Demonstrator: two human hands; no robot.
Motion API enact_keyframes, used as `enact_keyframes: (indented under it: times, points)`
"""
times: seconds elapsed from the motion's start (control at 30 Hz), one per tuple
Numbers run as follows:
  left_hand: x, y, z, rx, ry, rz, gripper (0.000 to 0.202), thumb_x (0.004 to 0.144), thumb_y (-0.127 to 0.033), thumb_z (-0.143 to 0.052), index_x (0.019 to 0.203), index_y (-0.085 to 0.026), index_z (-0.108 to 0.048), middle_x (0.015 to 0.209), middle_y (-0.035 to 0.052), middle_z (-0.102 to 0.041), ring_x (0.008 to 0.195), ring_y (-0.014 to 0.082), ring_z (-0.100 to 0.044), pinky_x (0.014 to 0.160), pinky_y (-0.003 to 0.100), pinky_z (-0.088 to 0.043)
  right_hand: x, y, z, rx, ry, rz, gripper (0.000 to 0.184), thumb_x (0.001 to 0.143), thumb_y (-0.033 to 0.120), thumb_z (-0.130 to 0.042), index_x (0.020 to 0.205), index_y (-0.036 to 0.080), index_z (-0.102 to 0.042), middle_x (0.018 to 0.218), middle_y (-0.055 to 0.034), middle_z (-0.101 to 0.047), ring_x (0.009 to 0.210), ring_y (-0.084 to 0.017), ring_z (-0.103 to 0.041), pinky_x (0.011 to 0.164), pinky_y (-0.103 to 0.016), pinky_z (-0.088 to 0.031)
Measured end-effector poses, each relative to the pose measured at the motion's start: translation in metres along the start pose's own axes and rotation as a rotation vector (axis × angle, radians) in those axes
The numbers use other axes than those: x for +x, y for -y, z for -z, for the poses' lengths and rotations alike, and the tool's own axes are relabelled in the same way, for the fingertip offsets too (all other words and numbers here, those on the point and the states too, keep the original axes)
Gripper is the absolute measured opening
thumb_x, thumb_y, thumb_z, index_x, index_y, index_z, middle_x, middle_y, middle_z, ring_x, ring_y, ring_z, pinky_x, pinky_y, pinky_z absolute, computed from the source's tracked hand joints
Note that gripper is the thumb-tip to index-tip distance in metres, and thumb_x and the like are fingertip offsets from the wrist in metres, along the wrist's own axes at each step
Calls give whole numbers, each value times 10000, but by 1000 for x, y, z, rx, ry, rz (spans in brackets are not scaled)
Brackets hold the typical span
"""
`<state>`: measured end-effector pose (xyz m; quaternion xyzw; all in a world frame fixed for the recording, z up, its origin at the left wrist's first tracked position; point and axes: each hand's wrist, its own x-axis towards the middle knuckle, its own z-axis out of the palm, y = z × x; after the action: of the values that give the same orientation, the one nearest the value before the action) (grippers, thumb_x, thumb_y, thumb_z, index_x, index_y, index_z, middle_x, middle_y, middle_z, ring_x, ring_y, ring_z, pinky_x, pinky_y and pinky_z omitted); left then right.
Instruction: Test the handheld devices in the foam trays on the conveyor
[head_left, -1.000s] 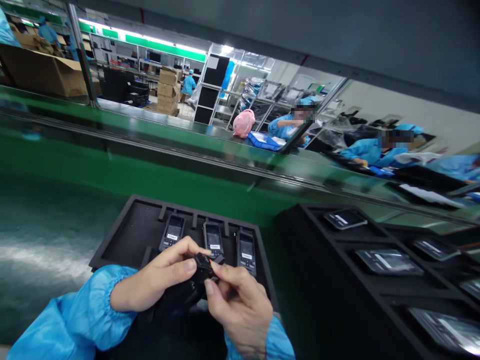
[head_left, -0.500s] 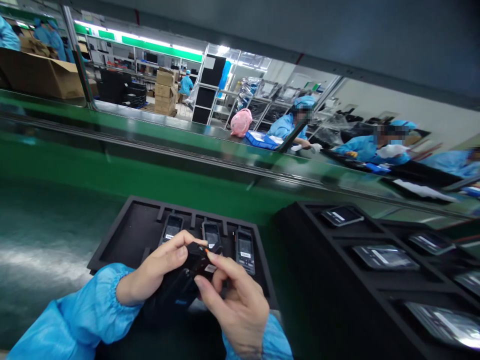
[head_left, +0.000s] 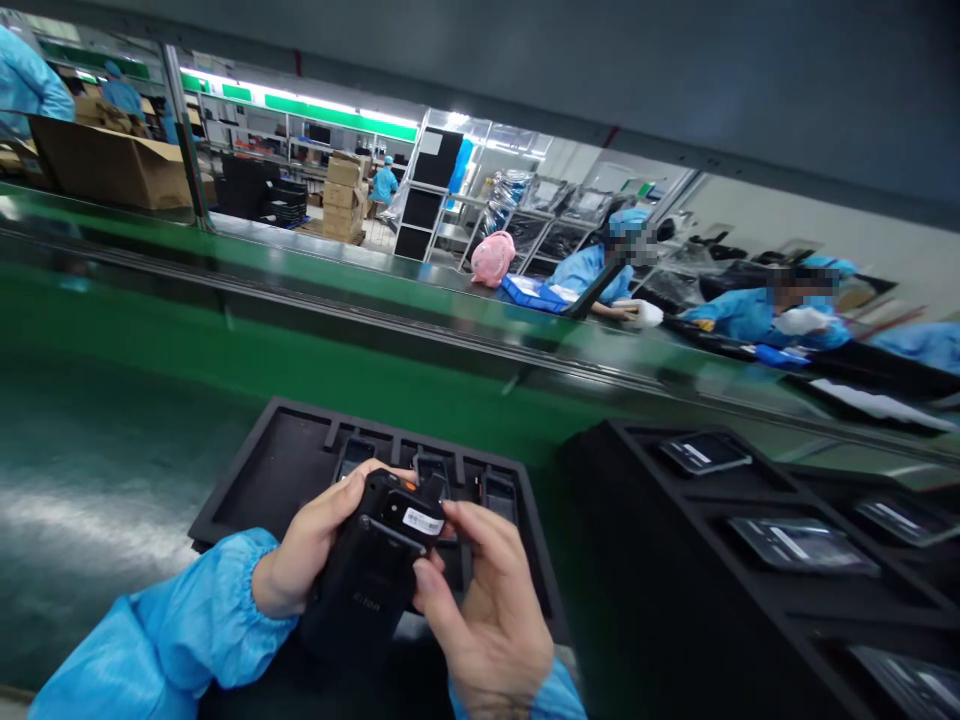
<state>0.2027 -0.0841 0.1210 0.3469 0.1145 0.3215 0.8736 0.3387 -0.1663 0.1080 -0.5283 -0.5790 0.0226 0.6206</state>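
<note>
A black rugged handheld device [head_left: 367,575] is held tilted above the foam tray, its back toward me. Its back carries a white barcode label and faint lettering, and an orange spot shows on the top edge. My left hand [head_left: 322,540] wraps around its left side. On the right side, my right hand [head_left: 487,590] pinches the upper corner beside the label between thumb and fingers. Behind my hands, several similar devices [head_left: 499,492] sit in slots of the black foam tray [head_left: 259,455], partly covered by my hands.
At right stands a taller black foam tray [head_left: 675,560] with several screened devices [head_left: 802,545] in its pockets. A green bench [head_left: 97,480] lies beneath, with a raised ledge across the back. Beyond it are co-workers in blue [head_left: 589,268], a blue bin [head_left: 534,293] and a cardboard box [head_left: 112,165].
The handheld device has turned so its label and back lettering face me more. My right fingers have shifted from the orange spot to the upper right corner. The whole view has shifted slightly.
</note>
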Motion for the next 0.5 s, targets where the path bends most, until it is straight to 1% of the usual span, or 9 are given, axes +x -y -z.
enact_keyframes:
  times: [0.07, 0.17, 0.37, 0.5]
  points:
    - [-1, 0, -1, 0, -33, 24, 439, 874, -555, -585, 1093, -181, -651, 977, 102, -734, 865, 256, -712, 818, 363, -514, -1, 0, 1, 3, 45, 7, 381, 843, 170, -634, 1204, 289, -605, 1108, -69, -591, 1000, -193, -606, 719, -285, -610]
    - [-3, 0, -2, -4, -70, 38, 438, 873, -546, -594, 1110, -182, -653, 1009, 96, -727, 884, 245, -706, 838, 351, -507, -1, 1, 1, 8, 56, 1, 377, 852, 142, -612, 1202, 282, -608, 1122, -76, -577, 973, -175, -601, 642, -233, -596]
    - [-5, -2, -6, -4, -127, 30, 433, 830, -541, -656, 1071, -183, -690, 1048, 79, -721, 973, 235, -679, 876, 310, -487, 1, 3, 0, -5, 68, 25, 388, 861, 142, -596, 1225, 276, -598, 1108, -71, -571, 964, -161, -588, 659, -214, -599]
    - [-6, -2, -7, -29, -132, 56, 430, 820, -536, -669, 1072, -187, -685, 1038, 78, -726, 950, 240, -688, 862, 324, -499, 3, 4, 0, -31, 54, 36, 358, 863, 147, -597, 1201, 263, -614, 1073, -72, -582, 940, -155, -597, 662, -207, -600]
